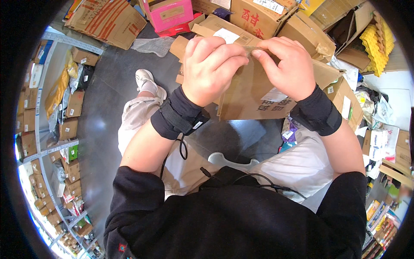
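Observation:
A brown cardboard box [252, 88] with dark printing on its near side stands upright between my knees. At its upper edge my left hand [212, 64] is closed, the fingers curled toward the rim. Close beside it, my right hand [288, 64] pinches the same edge between thumb and fingers. What lies under the curled left fingers is hidden, and so is the inside of the box. Both wrists wear black wraps [179, 113], and a thin black cable hangs from the left one.
More cartons [261, 17] crowd the far side, with a pink box [172, 15] among them. Bubble wrap [152, 45] lies on the grey floor. Shelving [41, 108] full of parcels lines the left. Yellow egg-crate foam [376, 45] and plastic bags [381, 108] sit at the right.

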A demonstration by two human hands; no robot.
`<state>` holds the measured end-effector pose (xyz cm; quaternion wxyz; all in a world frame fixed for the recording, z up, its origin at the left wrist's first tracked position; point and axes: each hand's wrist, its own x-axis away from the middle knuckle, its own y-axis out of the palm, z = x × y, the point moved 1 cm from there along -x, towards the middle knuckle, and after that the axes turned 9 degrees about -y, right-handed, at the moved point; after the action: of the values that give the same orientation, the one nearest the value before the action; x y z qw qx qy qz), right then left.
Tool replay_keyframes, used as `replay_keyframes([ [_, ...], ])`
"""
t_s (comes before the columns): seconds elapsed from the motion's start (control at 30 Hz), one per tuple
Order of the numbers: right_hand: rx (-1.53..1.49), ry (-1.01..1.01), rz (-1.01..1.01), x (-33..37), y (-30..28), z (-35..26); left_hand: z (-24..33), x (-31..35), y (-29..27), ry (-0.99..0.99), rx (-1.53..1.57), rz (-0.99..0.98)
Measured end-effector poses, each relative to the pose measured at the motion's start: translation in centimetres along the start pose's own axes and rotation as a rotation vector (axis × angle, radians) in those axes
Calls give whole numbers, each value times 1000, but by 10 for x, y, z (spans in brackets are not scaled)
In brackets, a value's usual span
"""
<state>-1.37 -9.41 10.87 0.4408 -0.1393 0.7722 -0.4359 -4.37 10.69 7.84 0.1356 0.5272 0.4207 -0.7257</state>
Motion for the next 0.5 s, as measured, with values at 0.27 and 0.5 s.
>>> replay_keyframes([
  [0.27, -138, 375, 99, 1, -14, 47, 36, 22, -9, 80, 144, -301],
  [0.5, -100, 320, 79, 4, -12, 49, 35, 13, -16, 122, 254, -294],
])
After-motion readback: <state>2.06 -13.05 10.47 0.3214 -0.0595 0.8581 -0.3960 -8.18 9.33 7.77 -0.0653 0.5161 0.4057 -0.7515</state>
